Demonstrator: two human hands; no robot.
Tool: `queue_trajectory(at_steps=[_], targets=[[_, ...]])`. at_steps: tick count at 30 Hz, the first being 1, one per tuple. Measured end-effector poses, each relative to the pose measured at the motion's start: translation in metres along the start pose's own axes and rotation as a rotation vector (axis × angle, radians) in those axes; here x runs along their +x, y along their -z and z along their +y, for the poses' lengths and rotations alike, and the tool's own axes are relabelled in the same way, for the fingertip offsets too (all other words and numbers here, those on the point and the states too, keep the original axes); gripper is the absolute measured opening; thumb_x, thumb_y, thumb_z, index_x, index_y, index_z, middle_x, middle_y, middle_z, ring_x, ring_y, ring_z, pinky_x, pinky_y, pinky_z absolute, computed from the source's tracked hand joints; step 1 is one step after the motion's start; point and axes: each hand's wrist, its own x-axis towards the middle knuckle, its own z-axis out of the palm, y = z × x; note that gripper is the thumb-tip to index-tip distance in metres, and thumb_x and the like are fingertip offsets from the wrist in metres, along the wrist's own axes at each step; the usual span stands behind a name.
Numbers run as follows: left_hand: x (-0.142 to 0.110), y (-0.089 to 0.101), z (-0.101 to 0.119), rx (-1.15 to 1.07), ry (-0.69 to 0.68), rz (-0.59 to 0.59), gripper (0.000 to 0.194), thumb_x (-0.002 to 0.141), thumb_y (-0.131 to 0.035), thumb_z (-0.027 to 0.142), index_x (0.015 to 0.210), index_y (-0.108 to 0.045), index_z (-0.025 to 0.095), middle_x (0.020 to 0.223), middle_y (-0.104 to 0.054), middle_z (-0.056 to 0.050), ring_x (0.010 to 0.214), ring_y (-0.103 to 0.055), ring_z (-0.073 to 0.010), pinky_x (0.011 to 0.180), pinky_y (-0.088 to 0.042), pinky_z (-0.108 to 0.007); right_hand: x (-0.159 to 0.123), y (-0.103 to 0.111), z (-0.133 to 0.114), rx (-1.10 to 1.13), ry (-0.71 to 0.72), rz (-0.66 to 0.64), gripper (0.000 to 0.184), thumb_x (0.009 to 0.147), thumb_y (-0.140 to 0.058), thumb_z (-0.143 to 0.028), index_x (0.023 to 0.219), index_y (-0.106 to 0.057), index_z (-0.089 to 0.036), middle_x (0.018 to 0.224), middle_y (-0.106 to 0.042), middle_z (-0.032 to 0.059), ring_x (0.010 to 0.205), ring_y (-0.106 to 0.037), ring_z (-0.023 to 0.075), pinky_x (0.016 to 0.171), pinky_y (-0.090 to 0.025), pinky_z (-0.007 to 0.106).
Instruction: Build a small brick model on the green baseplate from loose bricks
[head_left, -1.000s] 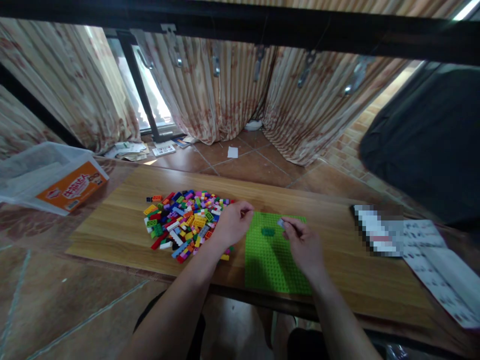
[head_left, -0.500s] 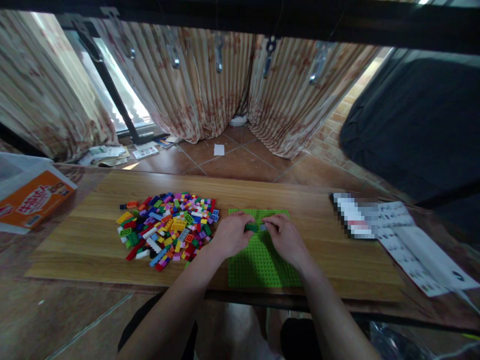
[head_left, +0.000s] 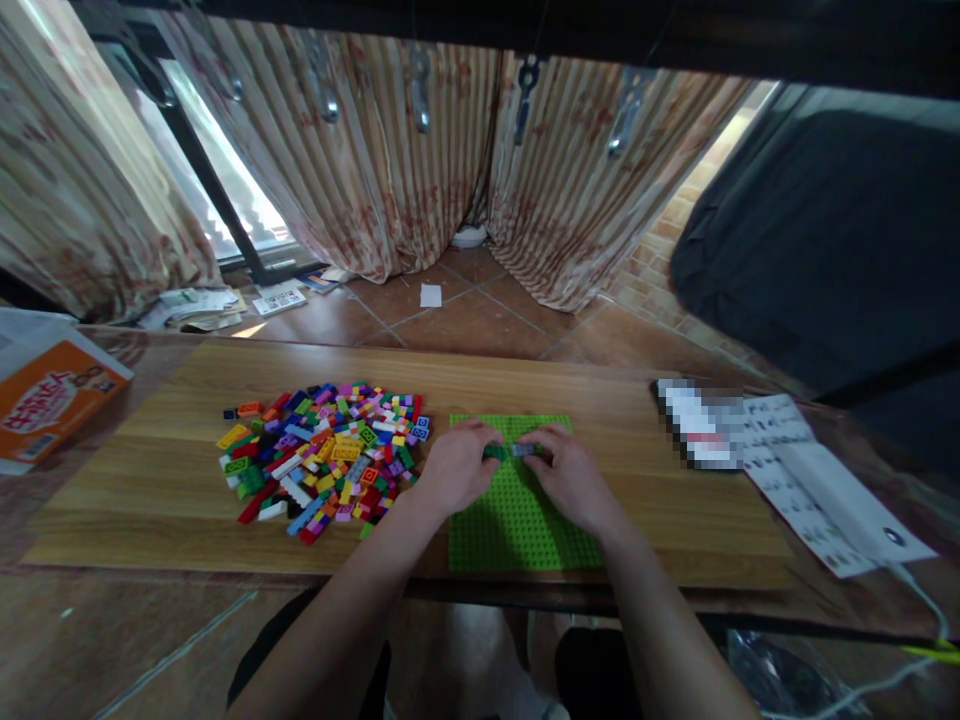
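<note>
Over the upper part of a bright green studded baseplate (head_left: 517,530), both hands work close together. My left hand (head_left: 461,465) has its fingers closed on a dark green toy brick (head_left: 495,453). Facing it, my right hand (head_left: 566,470) pinches a small grey-blue brick (head_left: 522,450). The two bricks are nearly end to end, with a narrow gap between them. Whether either one is pressed onto the studs, I cannot tell. To the left of the plate lies a wide pile of mixed coloured bricks (head_left: 330,455).
The plate and pile lie on a wooden board (head_left: 615,400). Toward its right end are a pixelated dark-edged object (head_left: 697,425) and a printed sheet (head_left: 795,490) with a white device and cable. An orange and white box (head_left: 60,395) stands at the far left.
The right fingers have shifted slightly, and more of the grey-blue brick shows. The left hand keeps its hold on the green brick. The whole view has moved a little.
</note>
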Motion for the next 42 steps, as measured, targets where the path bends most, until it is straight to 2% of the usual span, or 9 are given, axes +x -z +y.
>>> queue_trajectory(at_steps=[10, 17, 30, 36, 42], targets=[[-0.001, 0.0, 0.001, 0.018, 0.015, -0.01, 0.022, 0.08, -0.061, 0.017, 0.1, -0.07, 0.022, 0.101, -0.067, -0.005, 0.093, -0.063, -0.0206, 0.09, -0.05, -0.033, 0.0, -0.002, -0.003, -0.005, 0.002, -0.029, 0.022, 0.082, -0.058, -0.016, 0.097, -0.073, -0.022, 0.094, -0.064, 0.0048, 0.081, -0.06, 0.0179, 0.078, -0.046, 0.033], [0.0, 0.002, 0.004, 0.014, 0.027, -0.024, 0.022, 0.08, -0.062, 0.017, 0.1, -0.071, 0.022, 0.102, -0.067, -0.005, 0.096, -0.063, -0.0212, 0.091, -0.05, -0.034, 0.0, -0.002, -0.004, 0.009, 0.004, -0.016, 0.021, 0.081, -0.06, -0.015, 0.094, -0.074, -0.023, 0.093, -0.065, 0.0046, 0.085, -0.06, 0.0181, 0.083, -0.046, 0.034], [0.0, -0.007, 0.012, 0.011, 0.023, 0.057, 0.017, 0.085, -0.059, 0.024, 0.097, -0.071, 0.022, 0.098, -0.066, -0.006, 0.095, -0.061, -0.0205, 0.089, -0.049, -0.033, 0.003, -0.003, -0.002, 0.044, -0.031, -0.036, 0.022, 0.08, -0.06, -0.018, 0.094, -0.076, -0.024, 0.088, -0.066, 0.0042, 0.081, -0.06, 0.0175, 0.078, -0.047, 0.032], [0.0, -0.009, 0.013, 0.027, 0.058, 0.058, 0.014, 0.085, -0.06, 0.023, 0.092, -0.073, 0.023, 0.094, -0.066, -0.005, 0.097, -0.06, -0.0207, 0.088, -0.049, -0.033, 0.003, 0.0, -0.001, 0.112, 0.006, -0.044, 0.02, 0.078, -0.063, -0.02, 0.091, -0.076, -0.024, 0.086, -0.069, 0.0029, 0.08, -0.061, 0.017, 0.077, -0.048, 0.031], [0.002, -0.008, 0.015, 0.039, 0.06, 0.046, 0.013, 0.085, -0.06, 0.023, 0.09, -0.073, 0.022, 0.094, -0.068, -0.005, 0.097, -0.06, -0.021, 0.088, -0.049, -0.033, 0.003, -0.003, 0.004, 0.164, -0.03, 0.015, 0.017, 0.084, -0.06, -0.027, 0.088, -0.077, -0.023, 0.087, -0.071, 0.0042, 0.081, -0.064, 0.0177, 0.079, -0.049, 0.033]])
